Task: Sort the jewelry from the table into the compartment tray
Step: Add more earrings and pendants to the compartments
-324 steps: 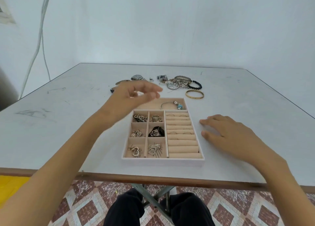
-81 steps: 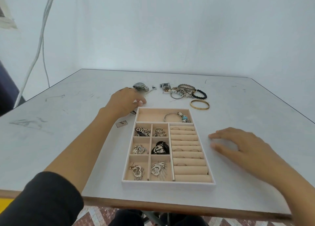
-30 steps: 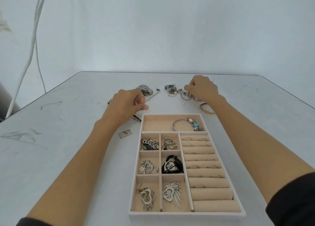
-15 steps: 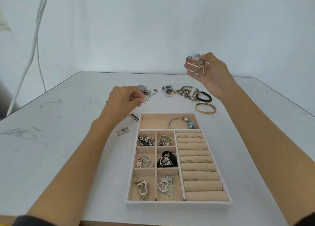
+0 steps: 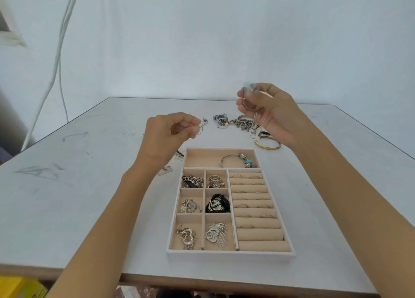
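Beige compartment tray (image 5: 231, 254) near the counter's (image 5: 89, 196) front edge, left hand (image 5: 170, 131) pinching a small ring (image 5: 199, 130), right hand (image 5: 269, 111) pinching a thin bracelet (image 5: 248, 103), both raised above the counter.

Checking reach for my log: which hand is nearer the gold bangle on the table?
Right. The right hand, holding a thin bracelet, is raised just above the gold bangle; the left hand, pinching a small ring, is well off to its left.
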`<state>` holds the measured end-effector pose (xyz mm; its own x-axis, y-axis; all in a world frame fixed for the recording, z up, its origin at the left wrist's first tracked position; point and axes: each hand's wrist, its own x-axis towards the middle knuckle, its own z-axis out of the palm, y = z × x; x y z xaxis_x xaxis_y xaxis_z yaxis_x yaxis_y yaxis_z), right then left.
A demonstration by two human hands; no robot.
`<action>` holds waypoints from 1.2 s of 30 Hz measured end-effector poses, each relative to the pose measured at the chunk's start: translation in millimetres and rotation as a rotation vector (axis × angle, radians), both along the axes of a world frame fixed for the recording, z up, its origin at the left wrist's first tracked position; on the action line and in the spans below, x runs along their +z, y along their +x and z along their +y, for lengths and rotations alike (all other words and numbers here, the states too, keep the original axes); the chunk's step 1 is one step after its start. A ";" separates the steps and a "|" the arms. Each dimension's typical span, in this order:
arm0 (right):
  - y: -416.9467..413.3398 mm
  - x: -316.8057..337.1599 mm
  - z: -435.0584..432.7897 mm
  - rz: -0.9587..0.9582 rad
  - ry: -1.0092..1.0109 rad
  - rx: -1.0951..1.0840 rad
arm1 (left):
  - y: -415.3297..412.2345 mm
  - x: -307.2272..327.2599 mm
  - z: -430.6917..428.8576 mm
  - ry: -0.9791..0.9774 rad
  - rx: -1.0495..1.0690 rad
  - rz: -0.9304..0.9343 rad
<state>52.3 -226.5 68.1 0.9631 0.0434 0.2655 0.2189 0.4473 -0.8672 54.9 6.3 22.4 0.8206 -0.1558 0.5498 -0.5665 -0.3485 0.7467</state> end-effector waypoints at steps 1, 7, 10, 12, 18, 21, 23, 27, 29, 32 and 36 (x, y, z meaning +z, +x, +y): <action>-1.5 -3.6 3.0 -0.004 -0.027 0.003 | -3.6 -1.0 1.1 -0.012 0.004 -0.006; -9.5 -26.4 16.0 -0.007 -0.267 0.000 | -14.1 -5.2 10.8 -0.049 0.042 -0.030; -13.1 -33.8 21.3 0.005 -0.360 -0.008 | -14.9 -6.6 12.0 -0.029 0.044 -0.042; -14.2 -38.3 23.6 0.026 -0.410 -0.014 | -14.6 -7.4 12.4 -0.017 0.046 -0.051; -16.1 -45.3 18.8 0.046 -0.712 -0.144 | -13.9 -9.4 13.1 0.016 0.058 -0.065; -18.5 -43.5 13.7 0.033 -0.772 -0.173 | -13.8 -9.8 12.6 0.021 0.056 -0.068; -19.5 -42.3 11.1 0.015 -0.831 -0.182 | -13.9 -10.2 12.1 0.024 0.050 -0.065; -20.3 -42.0 10.8 0.023 -0.918 -0.197 | -13.8 -11.2 11.4 0.039 0.038 -0.068; -20.7 -41.9 10.4 0.009 -0.974 -0.227 | -13.4 -11.9 11.5 0.047 0.032 -0.074; -20.5 -41.0 6.6 -0.003 -1.051 -0.276 | -12.9 -12.7 11.6 0.058 0.025 -0.077; -18.7 -43.0 5.6 -0.023 -1.180 -0.286 | -13.2 -12.8 10.9 0.070 0.017 -0.079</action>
<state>33.6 -220.8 25.1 0.9730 0.0569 0.2238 0.2016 -0.6819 -0.7031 41.8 17.1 9.7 0.7778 -0.1825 0.6015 -0.6164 -0.4088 0.6730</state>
